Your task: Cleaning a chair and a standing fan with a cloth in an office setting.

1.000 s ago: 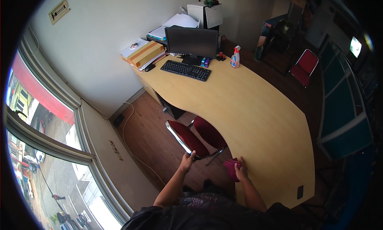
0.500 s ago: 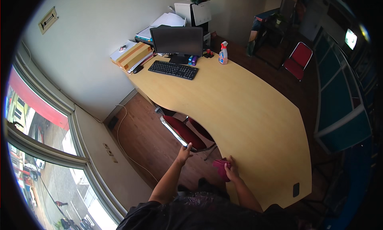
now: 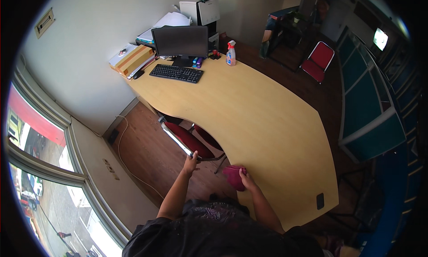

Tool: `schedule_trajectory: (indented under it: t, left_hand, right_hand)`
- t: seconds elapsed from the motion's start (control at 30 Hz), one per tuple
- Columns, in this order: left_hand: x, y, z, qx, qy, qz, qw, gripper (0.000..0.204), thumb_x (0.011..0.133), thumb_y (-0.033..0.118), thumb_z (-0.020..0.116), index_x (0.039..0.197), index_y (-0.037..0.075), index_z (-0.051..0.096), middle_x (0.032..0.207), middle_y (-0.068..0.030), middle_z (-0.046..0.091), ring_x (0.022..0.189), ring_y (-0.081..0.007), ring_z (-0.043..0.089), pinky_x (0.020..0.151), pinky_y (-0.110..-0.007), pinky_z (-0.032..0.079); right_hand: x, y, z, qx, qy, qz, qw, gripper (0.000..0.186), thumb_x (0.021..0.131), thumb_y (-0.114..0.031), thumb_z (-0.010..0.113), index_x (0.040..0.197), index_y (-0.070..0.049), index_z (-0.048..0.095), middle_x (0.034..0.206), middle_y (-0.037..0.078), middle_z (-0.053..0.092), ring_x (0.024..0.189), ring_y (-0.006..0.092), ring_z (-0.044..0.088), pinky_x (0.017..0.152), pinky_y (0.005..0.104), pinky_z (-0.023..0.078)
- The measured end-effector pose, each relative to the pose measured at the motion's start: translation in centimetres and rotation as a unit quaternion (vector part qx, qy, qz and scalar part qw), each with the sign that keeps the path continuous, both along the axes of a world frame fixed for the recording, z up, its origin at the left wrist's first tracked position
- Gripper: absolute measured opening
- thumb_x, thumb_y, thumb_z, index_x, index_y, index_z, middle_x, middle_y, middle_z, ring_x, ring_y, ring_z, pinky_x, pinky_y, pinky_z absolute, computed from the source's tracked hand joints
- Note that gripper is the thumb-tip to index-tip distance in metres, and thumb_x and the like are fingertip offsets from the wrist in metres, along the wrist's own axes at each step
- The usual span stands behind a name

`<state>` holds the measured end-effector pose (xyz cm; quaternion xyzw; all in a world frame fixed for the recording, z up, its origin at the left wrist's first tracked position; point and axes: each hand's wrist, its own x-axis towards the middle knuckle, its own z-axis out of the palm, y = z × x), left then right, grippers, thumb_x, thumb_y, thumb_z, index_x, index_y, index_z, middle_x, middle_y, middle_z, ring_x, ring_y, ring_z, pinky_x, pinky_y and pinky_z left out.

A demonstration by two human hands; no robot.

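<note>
Below the view's middle, my left hand [image 3: 191,162] grips the chrome frame at the top of a red chair [image 3: 187,139], which stands in the inward curve of a light wooden desk [image 3: 281,136], partly hidden under it. To its right, my right hand [image 3: 246,179] holds a folded maroon cloth [image 3: 232,176] at the desk's curved near edge. A small dark rectangular item [image 3: 320,201] lies near the desk's right corner.
Monitor [image 3: 179,41], keyboard [image 3: 176,73], spray bottle [image 3: 231,54] and boxes [image 3: 136,61] occupy the desk's far end. A window [image 3: 40,141] is left, with a loose cable [image 3: 120,145] on the floor nearby. A teal partition [image 3: 363,105] and another red chair [image 3: 317,63] are right.
The view has shifted, so desk, chair and room sit further left and higher in the picture. Both hands keep their holds on the chair and the cloth.
</note>
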<state>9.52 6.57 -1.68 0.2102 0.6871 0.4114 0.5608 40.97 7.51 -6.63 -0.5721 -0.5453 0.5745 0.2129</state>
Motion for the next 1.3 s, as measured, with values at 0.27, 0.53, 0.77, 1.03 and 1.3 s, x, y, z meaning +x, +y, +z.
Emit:
schedule_trajectory:
  t: [0.27, 0.53, 0.77, 1.03, 1.3]
  left_hand:
    - [3.1, -2.8, -3.8, -0.104, 0.019, -0.293, 0.95, 0.051, 0.095, 0.047, 0.055, 0.126, 0.007, 0.05, 0.127, -0.0102, 0.056, 0.105, -0.0259, 0.06, 0.076, -0.044, 0.052]
    - [9.9, 0.5, 4.2, 0.03, -0.147, -0.464, 0.873, 0.055, 0.1, 0.043, 0.044, 0.139, 0.004, 0.043, 0.135, -0.0115, 0.052, 0.118, -0.026, 0.054, 0.095, -0.043, 0.045]
    - [14.5, 5.4, 9.0, 0.009, -0.28, -0.655, 0.702, 0.068, 0.099, 0.051, 0.04, 0.145, 0.001, 0.033, 0.14, -0.0155, 0.049, 0.124, -0.0312, 0.051, 0.101, -0.046, 0.041]
    - [18.1, 0.7, 6.9, -0.134, -0.452, -0.696, 0.541, 0.062, 0.095, 0.045, 0.053, 0.139, 0.003, 0.041, 0.137, -0.0141, 0.051, 0.124, -0.0279, 0.051, 0.102, -0.047, 0.041]
    - [17.6, -5.6, 6.5, -0.238, -0.429, -0.755, 0.435, 0.053, 0.094, 0.024, 0.059, 0.139, 0.002, 0.041, 0.134, -0.0144, 0.053, 0.118, -0.0281, 0.056, 0.097, -0.046, 0.047]
  right_hand:
    - [0.5, -3.6, 6.0, -0.06, 0.353, -0.241, 0.902, 0.057, 0.1, -0.049, 0.042, 0.133, -0.003, 0.048, 0.128, 0.014, 0.058, 0.117, 0.027, 0.057, 0.101, 0.0396, 0.043]
    - [3.0, -8.3, 15.5, 0.058, 0.681, -0.349, 0.641, 0.054, 0.101, -0.042, 0.04, 0.142, -0.007, 0.04, 0.141, 0.009, 0.049, 0.13, 0.025, 0.046, 0.109, 0.0459, 0.036]
    - [0.5, -13.4, 19.5, 0.148, 0.638, -0.463, 0.596, 0.048, 0.097, -0.034, 0.054, 0.136, -0.007, 0.045, 0.133, 0.008, 0.055, 0.123, 0.0226, 0.053, 0.105, 0.0425, 0.041]
    - [-6.4, -20.1, 19.1, 0.247, 0.58, -0.559, 0.539, 0.045, 0.099, -0.028, 0.052, 0.138, -0.006, 0.044, 0.134, 0.01, 0.055, 0.122, 0.0226, 0.054, 0.103, 0.0407, 0.044]
    - [-14.1, -29.4, 19.9, 0.155, 0.416, -0.77, 0.458, 0.05, 0.098, -0.034, 0.054, 0.136, -0.003, 0.045, 0.131, 0.013, 0.056, 0.119, 0.0242, 0.056, 0.1, 0.0427, 0.046]
